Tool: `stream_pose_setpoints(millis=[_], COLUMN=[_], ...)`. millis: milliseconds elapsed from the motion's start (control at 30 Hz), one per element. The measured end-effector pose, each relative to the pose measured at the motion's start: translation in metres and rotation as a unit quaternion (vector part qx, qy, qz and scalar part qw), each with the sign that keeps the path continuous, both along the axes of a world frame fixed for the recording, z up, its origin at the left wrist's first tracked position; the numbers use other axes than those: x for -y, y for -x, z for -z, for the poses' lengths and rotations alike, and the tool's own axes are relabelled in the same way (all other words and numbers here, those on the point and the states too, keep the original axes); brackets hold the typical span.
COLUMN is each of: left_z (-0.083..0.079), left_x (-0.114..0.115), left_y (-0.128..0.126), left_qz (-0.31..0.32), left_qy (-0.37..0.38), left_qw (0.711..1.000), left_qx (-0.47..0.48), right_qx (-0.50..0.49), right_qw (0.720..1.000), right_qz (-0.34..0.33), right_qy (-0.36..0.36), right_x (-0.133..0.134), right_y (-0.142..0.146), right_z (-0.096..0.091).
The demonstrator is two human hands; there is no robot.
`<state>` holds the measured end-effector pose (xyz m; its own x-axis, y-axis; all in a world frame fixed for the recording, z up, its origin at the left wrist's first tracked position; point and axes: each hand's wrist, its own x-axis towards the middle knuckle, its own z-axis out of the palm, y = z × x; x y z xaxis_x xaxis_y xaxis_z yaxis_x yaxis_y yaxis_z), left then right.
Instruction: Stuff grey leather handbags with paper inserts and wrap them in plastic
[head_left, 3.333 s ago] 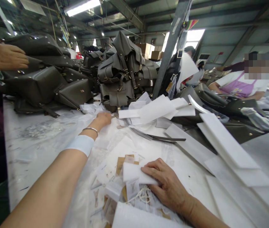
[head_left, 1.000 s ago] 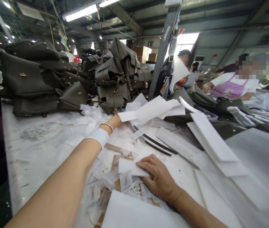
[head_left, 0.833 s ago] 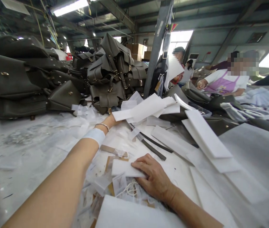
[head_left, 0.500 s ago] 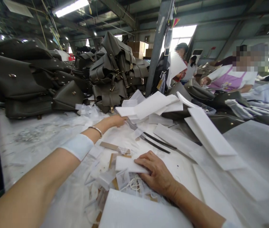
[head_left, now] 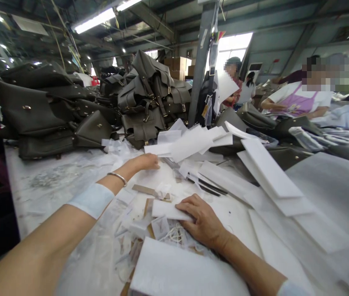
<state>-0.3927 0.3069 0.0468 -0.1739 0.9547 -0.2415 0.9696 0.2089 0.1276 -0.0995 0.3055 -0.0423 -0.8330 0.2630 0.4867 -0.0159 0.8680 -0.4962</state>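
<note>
My left hand (head_left: 150,161) reaches out over the table, fingers curled together, by the near edge of a pile of white foam sheets (head_left: 191,144). What its fingertips hold, if anything, is hidden. Two black strips (head_left: 208,186) lie to its right, partly covered by clear plastic. Closer in, my right hand (head_left: 203,220) grips the right end of a small white foam piece (head_left: 165,209), fingers on top. Under and around that piece are small clear bags (head_left: 160,227), brown card strips (head_left: 145,189) and a white cord (head_left: 174,234).
A large white block or stack (head_left: 186,271) stands at the front edge. Long foam sheets (head_left: 273,170) overlap on the right. Dark bags (head_left: 35,111) are heaped behind, beside a grey post (head_left: 199,70). A person in a purple apron (head_left: 297,100) is across the table.
My left hand has drawn back slightly left and down from the foam pile. Clear plastic now covers more of the black strips. My right hand stays on the small foam piece.
</note>
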Motion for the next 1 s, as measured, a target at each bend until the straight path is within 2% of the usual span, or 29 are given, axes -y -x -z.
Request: stream_pose_setpoints(millis=[100,167,267,367,467,633,700,800,900,1000], left_z=[0.017,0.022,0.021,0.018,0.019,0.02,0.016,0.006,-0.007,-0.019], left_x=[0.002,0.007,0.023,0.05,0.075,0.089,0.091,0.098,0.109,0.123], left_y=[0.001,-0.004,-0.008,-0.009,-0.013,-0.028,-0.033,-0.038,-0.045,-0.062], left_qz=[-0.026,-0.033,-0.025,0.004,0.01,-0.014,-0.03,-0.085,-0.152,-0.183], left_qy=[-0.01,-0.018,0.009,0.053,0.059,0.065,0.045,-0.031,-0.105,-0.145], left_qw=[0.999,0.999,1.0,0.998,0.997,0.997,0.998,0.996,0.981,0.97], left_qx=[-0.03,-0.035,-0.011,0.037,0.045,0.027,0.022,-0.02,-0.065,-0.069], right_qx=[-0.006,-0.003,-0.004,-0.012,-0.022,-0.021,-0.015,-0.01,-0.007,0.002], right_qw=[1.0,1.0,1.0,1.0,1.0,1.0,1.0,0.999,0.999,0.999], right_qz=[-0.005,-0.003,-0.002,-0.004,-0.004,-0.008,-0.006,-0.002,-0.003,0.005], right_qy=[0.003,0.005,0.006,0.003,-0.004,-0.012,-0.016,-0.031,-0.046,-0.054], right_x=[-0.001,-0.001,-0.001,-0.001,-0.001,-0.001,0.0,-0.001,-0.001,-0.001], right_y=[0.0,0.0,-0.001,-0.001,-0.001,-0.002,-0.002,-0.003,-0.004,-0.005], right_z=[-0.001,-0.002,-0.002,0.0,0.001,0.001,0.002,0.003,0.006,0.008])
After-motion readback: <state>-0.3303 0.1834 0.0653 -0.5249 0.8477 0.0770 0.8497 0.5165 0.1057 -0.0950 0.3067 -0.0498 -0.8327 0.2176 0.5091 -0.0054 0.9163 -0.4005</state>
